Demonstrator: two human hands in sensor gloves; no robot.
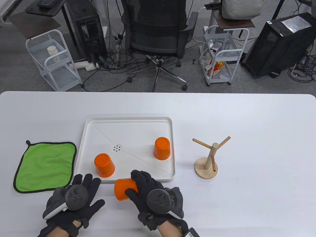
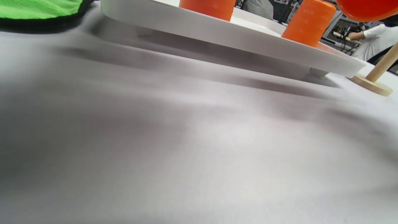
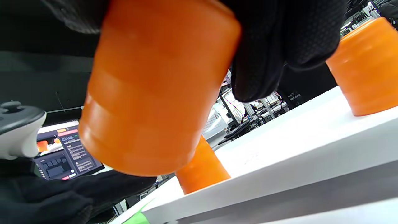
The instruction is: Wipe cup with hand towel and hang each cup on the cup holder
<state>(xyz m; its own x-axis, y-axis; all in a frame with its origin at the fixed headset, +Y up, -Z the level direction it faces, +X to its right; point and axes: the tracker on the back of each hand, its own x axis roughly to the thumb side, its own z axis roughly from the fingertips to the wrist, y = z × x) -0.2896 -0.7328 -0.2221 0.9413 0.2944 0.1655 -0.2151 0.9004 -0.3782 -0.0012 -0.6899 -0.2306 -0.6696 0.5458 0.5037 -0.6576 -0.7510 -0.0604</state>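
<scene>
Both hands sit on the near side of the white tray, close to its front edge. The left hand lies palm down over the tabletop off the tray's near-left corner, its fingers straight and spread, touching nothing else. The right hand is beside it, off the middle of that edge, fingers curled round an orange cup held on its side, above the tabletop.
</scene>
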